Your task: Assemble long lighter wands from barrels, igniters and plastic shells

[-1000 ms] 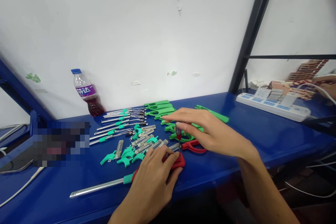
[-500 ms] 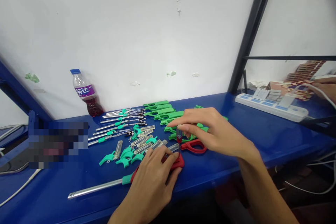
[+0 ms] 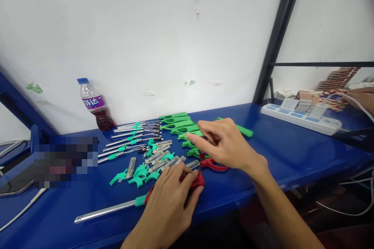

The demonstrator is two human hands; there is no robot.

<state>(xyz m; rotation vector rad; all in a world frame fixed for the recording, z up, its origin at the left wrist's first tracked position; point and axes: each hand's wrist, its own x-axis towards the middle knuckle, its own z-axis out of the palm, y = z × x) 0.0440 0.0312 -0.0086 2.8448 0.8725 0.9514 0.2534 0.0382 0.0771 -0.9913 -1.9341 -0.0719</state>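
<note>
Blue tabletop [image 3: 277, 136] against a white wall [image 3: 131, 35]: a red lighter [image 3: 140, 200] lies under the left hand [image 3: 171, 192], fingers closed on its handle, long axis slanting, metal tube [image 3: 105, 212] pointing between eight and nine o'clock. Toward one o'clock, the right hand [image 3: 220, 142], thumb stretched toward ten, has curled fingers wrapped around a near-upright screwdriver [image 3: 201, 155].

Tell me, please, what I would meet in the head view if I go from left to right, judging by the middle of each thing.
White cable at the left edge → bottle with purple label → left hand → right hand → white power strip → another person's hand at the right edge.
</note>
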